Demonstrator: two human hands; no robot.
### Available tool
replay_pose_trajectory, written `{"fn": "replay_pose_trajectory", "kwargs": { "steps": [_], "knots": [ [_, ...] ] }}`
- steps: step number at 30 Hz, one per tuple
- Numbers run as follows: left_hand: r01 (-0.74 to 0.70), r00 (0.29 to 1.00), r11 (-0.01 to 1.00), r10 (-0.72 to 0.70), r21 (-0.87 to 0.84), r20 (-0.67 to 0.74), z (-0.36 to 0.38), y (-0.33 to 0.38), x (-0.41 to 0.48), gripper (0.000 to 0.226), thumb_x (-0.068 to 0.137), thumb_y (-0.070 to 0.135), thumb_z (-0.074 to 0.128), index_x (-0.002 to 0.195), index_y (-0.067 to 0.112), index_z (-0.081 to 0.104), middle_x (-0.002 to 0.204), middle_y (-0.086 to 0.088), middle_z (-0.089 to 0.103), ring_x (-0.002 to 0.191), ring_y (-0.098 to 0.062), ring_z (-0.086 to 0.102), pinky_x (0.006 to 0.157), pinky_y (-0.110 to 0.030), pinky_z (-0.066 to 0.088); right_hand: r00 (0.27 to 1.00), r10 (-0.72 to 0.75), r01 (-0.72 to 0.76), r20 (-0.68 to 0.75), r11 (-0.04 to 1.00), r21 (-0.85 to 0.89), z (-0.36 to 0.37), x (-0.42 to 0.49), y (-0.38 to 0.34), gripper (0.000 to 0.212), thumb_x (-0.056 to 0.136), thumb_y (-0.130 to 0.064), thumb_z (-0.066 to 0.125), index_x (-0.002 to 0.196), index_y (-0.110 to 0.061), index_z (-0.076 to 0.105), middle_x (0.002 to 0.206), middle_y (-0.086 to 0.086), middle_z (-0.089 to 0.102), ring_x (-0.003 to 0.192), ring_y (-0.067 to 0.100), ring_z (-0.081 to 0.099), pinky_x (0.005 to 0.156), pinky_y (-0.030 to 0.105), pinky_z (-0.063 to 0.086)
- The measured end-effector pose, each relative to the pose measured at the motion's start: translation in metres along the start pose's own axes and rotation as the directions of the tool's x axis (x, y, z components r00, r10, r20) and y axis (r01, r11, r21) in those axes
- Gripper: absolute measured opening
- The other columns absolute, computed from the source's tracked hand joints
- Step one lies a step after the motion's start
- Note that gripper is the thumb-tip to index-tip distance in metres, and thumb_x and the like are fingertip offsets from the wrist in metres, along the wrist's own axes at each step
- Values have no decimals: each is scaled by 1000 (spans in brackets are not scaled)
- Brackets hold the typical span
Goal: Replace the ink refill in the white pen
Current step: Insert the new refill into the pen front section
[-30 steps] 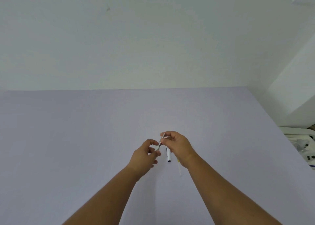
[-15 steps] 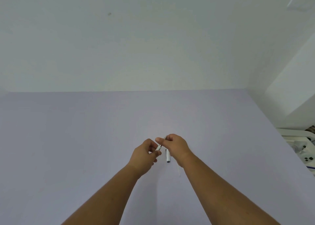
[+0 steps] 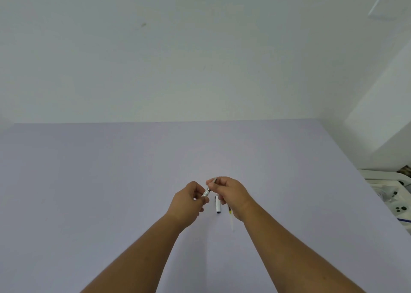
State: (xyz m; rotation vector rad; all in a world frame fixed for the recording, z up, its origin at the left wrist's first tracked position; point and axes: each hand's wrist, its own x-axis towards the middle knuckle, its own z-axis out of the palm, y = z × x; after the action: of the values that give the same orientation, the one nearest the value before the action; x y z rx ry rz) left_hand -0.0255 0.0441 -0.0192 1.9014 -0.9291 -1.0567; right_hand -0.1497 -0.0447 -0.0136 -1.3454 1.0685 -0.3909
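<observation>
Right hand (image 3: 231, 195) shifted nearer; pen (image 3: 206, 192) pinched between both hands' fingers (image 3: 203, 200).

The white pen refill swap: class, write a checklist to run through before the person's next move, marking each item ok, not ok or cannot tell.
1. Left hand grips the pen barrel: ok.
2. Right hand pinches the thin refill at the barrel's upper end: ok.
3. Refill lined up with the barrel: ok, they form one line.
4. Refill fully seated: cannot tell.
5. White pen piece lying on the table within reach: ok.
6. Other thin refill lying apart, beside the right wrist: ok.
</observation>
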Motion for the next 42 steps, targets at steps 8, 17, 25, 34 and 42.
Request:
{"fn": "replay_pose_trajectory", "kwargs": {
  "steps": [8,17,25,34,42],
  "knots": [
    [-11,1000,998,11,57,-8,-3,5,1,8,86,17,62,82,22,56,86,3,67,62,-12,65,71,-35,56,999,5,-7,35,998,56,-6,2,-6,8,85,-30,65,85,-23,70,85,-5,64,63,10,48,57,20,42],
    [-17,1000,994,20,106,-20,-4,8,3,8,85,17,63,81,22,57,88,1,67,64,-15,66,71,-35,56,999,36,-37,16,999,36,-9,5,-7,8,83,-29,68,82,-22,69,83,-5,65,64,11,50,57,22,43],
    [-18,1000,994,20,108,-15,-5,9,5,6,85,18,63,83,21,58,88,1,67,64,-14,66,73,-40,58,999,34,-36,32,997,66,-8,7,-8,6,84,-28,66,82,-23,69,85,-3,65,64,12,48,57,22,43],
    [-9,1000,997,10,80,-15,-6,10,6,7,84,18,64,82,21,58,85,2,67,59,-10,66,71,-37,58,999,36,-38,35,999,38,-5,8,-10,12,85,-32,65,82,-20,68,85,-3,64,67,13,51,60,24,44],
    [-6,1000,997,8,72,-21,-5,10,7,6,85,17,62,83,21,58,84,3,68,60,-10,66,71,-36,58,999,34,-35,36,999,36,-1,9,-13,15,85,-32,65,88,-18,68,87,-1,64,69,14,52,60,24,45]
  ]
}}
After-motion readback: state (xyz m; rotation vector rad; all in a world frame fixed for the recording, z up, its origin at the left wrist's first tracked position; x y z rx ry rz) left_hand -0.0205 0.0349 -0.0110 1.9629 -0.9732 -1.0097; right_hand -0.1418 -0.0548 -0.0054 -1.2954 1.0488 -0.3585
